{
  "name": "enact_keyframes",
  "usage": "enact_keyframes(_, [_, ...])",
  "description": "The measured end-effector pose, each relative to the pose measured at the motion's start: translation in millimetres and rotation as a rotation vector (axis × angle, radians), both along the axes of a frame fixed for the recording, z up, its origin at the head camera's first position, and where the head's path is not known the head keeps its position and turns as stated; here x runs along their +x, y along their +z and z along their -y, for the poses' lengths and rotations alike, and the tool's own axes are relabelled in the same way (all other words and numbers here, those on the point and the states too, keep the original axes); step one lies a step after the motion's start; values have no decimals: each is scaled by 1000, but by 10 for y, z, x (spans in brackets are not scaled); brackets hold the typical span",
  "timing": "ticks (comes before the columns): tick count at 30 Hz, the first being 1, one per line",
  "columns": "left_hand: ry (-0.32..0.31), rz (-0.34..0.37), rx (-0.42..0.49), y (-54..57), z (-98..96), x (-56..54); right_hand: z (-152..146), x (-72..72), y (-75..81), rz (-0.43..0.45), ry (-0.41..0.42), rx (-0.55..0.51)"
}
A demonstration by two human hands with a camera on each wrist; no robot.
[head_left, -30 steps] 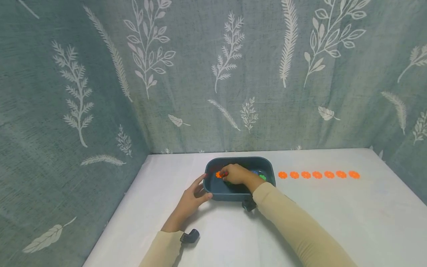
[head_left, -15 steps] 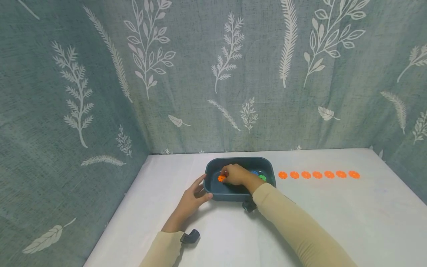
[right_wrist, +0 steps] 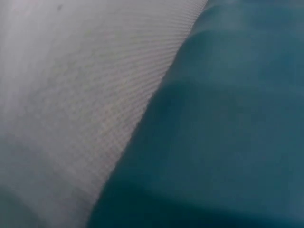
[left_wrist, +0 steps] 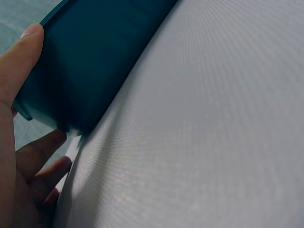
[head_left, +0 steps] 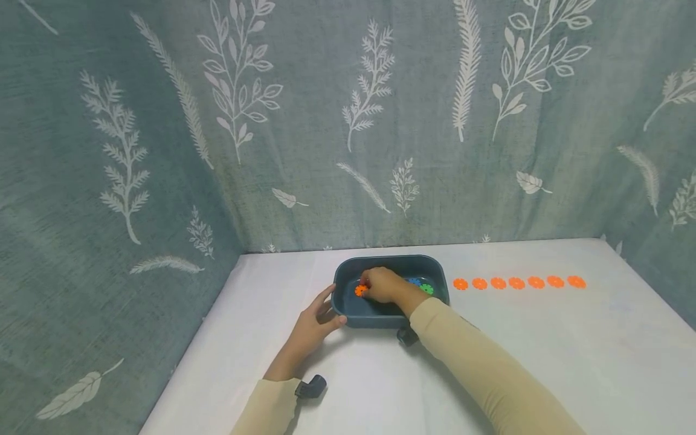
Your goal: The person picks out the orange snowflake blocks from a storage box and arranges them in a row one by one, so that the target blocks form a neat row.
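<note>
A dark teal plastic tub (head_left: 375, 321) stands on the white table. My left hand (head_left: 310, 329) holds its near left corner, the thumb on the near wall and the fingers round the left end. In the left wrist view the thumb (left_wrist: 28, 57) lies by the rim of the tub. My right hand (head_left: 383, 285) reaches down inside the tub with curled fingers and pinches an orange flower-shaped disc (head_left: 361, 290); its fingertips are partly hidden. A blue disc (head_left: 415, 281) and a green disc (head_left: 426, 289) lie to the right of that hand. The right wrist view shows only the tub's wall (right_wrist: 228, 123) and white cloth.
Several orange flower discs (head_left: 498, 283) lie in a straight row on the white cloth (head_left: 522, 338), right of the tub. A grey-green curtain (head_left: 321, 217) with white leaf prints hangs behind the table and along the sides.
The orange disc in the tub has shifted slightly right and toward me, to the right hand's fingertips. A red piece at those fingers is no longer visible. The left hand stays put.
</note>
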State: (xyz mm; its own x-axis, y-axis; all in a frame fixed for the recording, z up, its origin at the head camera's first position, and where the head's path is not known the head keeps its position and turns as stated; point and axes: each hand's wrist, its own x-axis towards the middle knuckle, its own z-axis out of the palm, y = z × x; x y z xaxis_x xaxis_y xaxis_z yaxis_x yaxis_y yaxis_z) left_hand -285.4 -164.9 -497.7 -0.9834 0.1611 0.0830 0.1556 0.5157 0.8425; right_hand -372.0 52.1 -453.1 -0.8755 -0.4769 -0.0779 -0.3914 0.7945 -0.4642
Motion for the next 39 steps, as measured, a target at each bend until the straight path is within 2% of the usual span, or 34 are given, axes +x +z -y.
enact_keyframes(17, [5, -7, -5, -21, -3, 7, -16, 37, 3, -45, 9, -76])
enact_keyframes(23, [0, -4, 6, 11, -4, 29, -18, 35, 11, -52, 32, -113])
enact_keyframes(26, [-6, -4, 6, 22, -5, 28, -26, 23, 21, -38, 41, -139])
enact_keyframes(32, [-4, -13, 11, 20, -4, 6, -68, -26, 65, -10, 52, -260])
enact_keyframes(35, [-5, -9, 7, 20, -20, -3, -153, -5, 130, 22, 48, -312])
enact_keyframes(39, [4, -4, -11, 32, -23, 6, -294, 52, 203, 46, 49, -324])
